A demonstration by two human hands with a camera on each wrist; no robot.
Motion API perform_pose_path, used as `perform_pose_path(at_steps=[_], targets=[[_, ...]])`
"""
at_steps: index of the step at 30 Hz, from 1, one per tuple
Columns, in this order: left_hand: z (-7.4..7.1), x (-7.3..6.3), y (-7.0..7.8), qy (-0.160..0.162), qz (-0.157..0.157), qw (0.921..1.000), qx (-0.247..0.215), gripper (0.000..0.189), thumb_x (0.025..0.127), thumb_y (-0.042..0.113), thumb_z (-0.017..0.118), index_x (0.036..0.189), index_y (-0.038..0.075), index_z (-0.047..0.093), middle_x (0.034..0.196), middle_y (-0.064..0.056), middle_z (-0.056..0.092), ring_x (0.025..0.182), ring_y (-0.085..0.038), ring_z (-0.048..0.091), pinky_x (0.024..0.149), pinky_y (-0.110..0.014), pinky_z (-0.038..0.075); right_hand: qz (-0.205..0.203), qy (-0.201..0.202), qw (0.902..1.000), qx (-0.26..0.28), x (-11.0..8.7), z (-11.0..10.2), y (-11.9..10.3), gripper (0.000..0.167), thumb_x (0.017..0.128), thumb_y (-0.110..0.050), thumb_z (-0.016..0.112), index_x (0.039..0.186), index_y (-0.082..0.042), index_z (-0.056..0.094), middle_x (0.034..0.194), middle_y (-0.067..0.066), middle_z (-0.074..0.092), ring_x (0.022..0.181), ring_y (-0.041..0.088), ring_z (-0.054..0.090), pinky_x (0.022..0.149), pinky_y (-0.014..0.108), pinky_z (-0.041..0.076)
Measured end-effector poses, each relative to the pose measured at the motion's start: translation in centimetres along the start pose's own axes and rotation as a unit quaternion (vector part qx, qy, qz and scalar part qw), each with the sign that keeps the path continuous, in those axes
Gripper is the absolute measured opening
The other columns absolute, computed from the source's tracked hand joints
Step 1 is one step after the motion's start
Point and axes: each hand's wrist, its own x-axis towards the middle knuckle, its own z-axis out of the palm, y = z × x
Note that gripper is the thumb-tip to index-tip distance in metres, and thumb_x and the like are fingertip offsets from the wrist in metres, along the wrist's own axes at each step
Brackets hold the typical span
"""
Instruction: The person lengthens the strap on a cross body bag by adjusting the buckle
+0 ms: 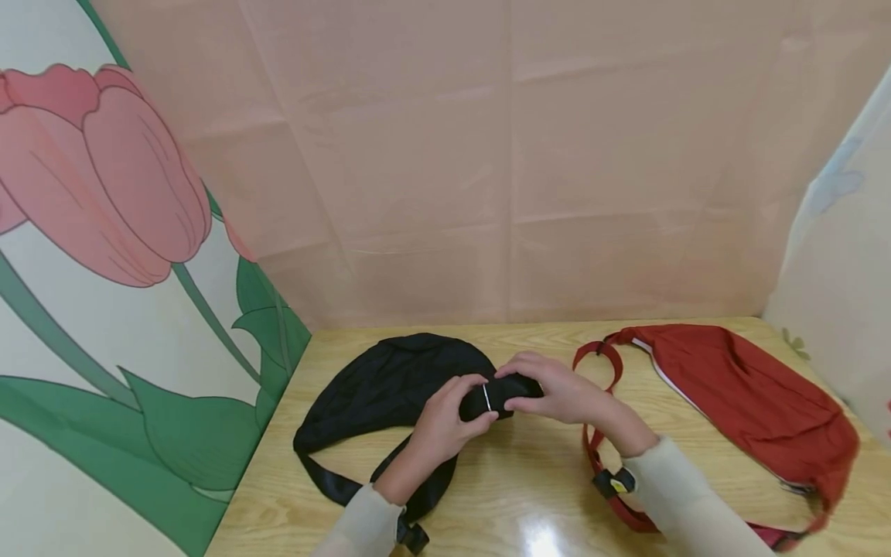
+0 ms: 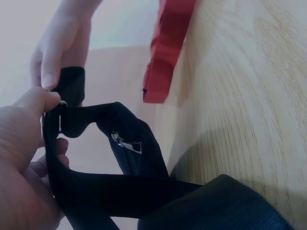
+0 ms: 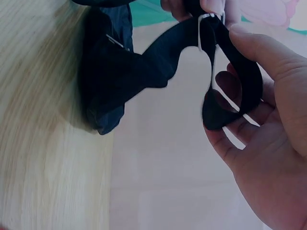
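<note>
At 10 o'clock on my head feed I note a printed tulip panel (image 1: 139, 178) bordering the wooden tabletop (image 1: 271, 510). Next along, a black waist bag (image 1: 397, 387) lies on the tabletop, at 10 o'clock from the left hand (image 1: 442, 418). Its black buckle (image 1: 414, 537) sits near 6 o'clock from that hand, beside the pale left sleeve (image 1: 365, 522). My left wrist feed shows a silver zipper pull (image 2: 128, 145) on the bag.

Left hand: fingers and thumb partly closed, pinching the bag's black strap (image 3: 252, 86) beside a silver metal slider (image 1: 486, 398). The slider is threaded on the strap and lies between the two hands, clear of the tabletop.

Right hand (image 1: 564, 394), at 3 o'clock from the left: fingers curved, thumb opposed, gripping a loop of the same strap; my right wrist feed shows a gap inside the loop.

At 5 o'clock from the right hand I record a dark buckle with a yellow mark (image 1: 614, 483) on a red strap (image 1: 592, 449). At 3 o'clock lies the red waist bag (image 1: 745, 394), edged by a pale zipper (image 1: 678, 387). A creased pinkish-beige sheet (image 1: 431, 155) hangs at 12 o'clock.
</note>
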Motion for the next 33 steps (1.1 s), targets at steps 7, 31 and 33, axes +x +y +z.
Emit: perform_pose_path(at_steps=[7, 31, 33], targets=[[-0.02, -0.10, -0.07, 0.001, -0.001, 1.0000, 0.003, 0.048, 0.094, 0.042, 0.073, 0.135, 0.022, 0.058, 0.125, -0.001, 0.063, 0.112, -0.019, 0.063, 0.093, -0.042, 0.053, 0.007, 0.013, 0.9999, 0.003, -0.47, -0.31, 0.39, 0.041, 0.092, -0.037, 0.075, 0.127, -0.018, 0.065, 0.122, -0.005, 0.064, 0.110, 0.016, 0.061, 0.092, 0.043, 0.054], [-0.10, -0.13, 0.03, -0.007, -0.001, 1.0000, 0.001, 0.049, 0.094, 0.044, 0.071, 0.135, 0.023, 0.058, 0.125, 0.000, 0.062, 0.112, -0.016, 0.062, 0.094, -0.040, 0.053, -0.006, 0.001, 1.0000, -0.003, -0.22, 0.00, 0.65, 0.047, 0.090, -0.038, 0.076, 0.131, -0.019, 0.064, 0.122, -0.005, 0.064, 0.108, 0.013, 0.060, 0.089, 0.036, 0.055], [-0.11, -0.11, 0.06, -0.009, -0.002, 1.0000, -0.002, 0.049, 0.094, 0.045, 0.071, 0.136, 0.023, 0.057, 0.126, 0.000, 0.062, 0.111, -0.016, 0.062, 0.093, -0.039, 0.053, -0.011, -0.004, 0.9999, -0.004, -0.05, 0.06, 0.57, 0.048, 0.089, -0.037, 0.077, 0.132, -0.018, 0.065, 0.122, -0.004, 0.064, 0.107, 0.012, 0.060, 0.088, 0.034, 0.055]])
